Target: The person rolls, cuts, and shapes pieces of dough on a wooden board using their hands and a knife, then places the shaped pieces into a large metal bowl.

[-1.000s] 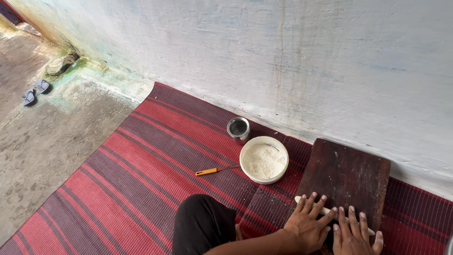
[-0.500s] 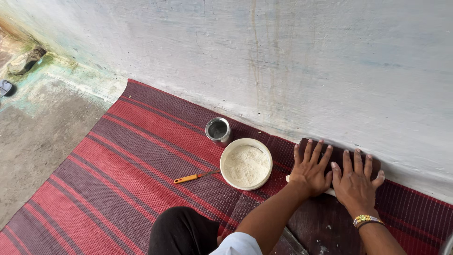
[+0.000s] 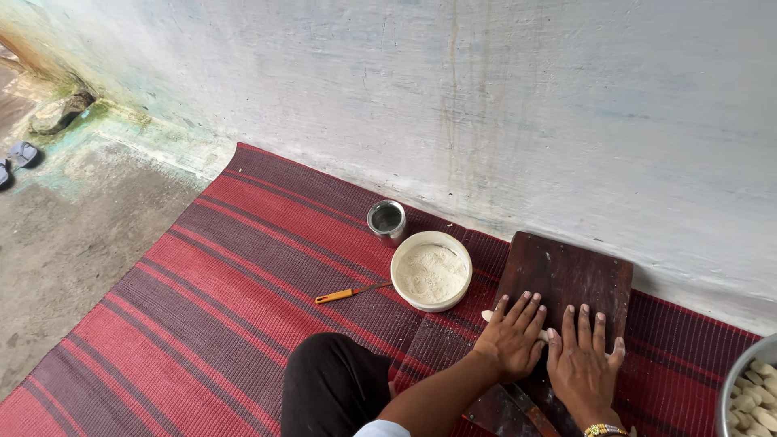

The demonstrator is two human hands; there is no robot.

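while both palms press down flat on the dark wooden board point(image 3: 566, 279), the left hand point(image 3: 511, 338) and right hand point(image 3: 584, 362) lie side by side, nearly touching at the thumbs. the fingers of each hand are spread and stretched out straight, gripping nothing; they bear down on a pale roll of dough point(image 3: 489, 316), whose rounded end peeps out just left of the left hand, the rest hidden beneath the palms. a gold bangle point(image 3: 603, 430) circles the right wrist at the bottom edge of the view.

the board rests on a red and maroon striped mat point(image 3: 202, 307), with its far end close to the whitewashed wall point(image 3: 486, 105). just left of the board sits a round cream bowl point(image 3: 431, 271) filled with a whitish floury powder. behind that bowl, touching or very nearly so, stands a small steel cup point(image 3: 387, 220). to the left of the bowl a slim tool with an orange handle point(image 3: 350, 293) lies on the mat, its metal tip pointing toward the bowl.

at the lower right corner the rim of a metal basin point(image 3: 732, 380) shows, holding several pale shaped dough pieces point(image 3: 757, 396). the person's knee in black cloth point(image 3: 332, 384) is at the bottom centre. beyond the mat is a bare concrete floor point(image 3: 73, 226), with a pair of grey sandals point(image 3: 18, 158) at the far left edge.
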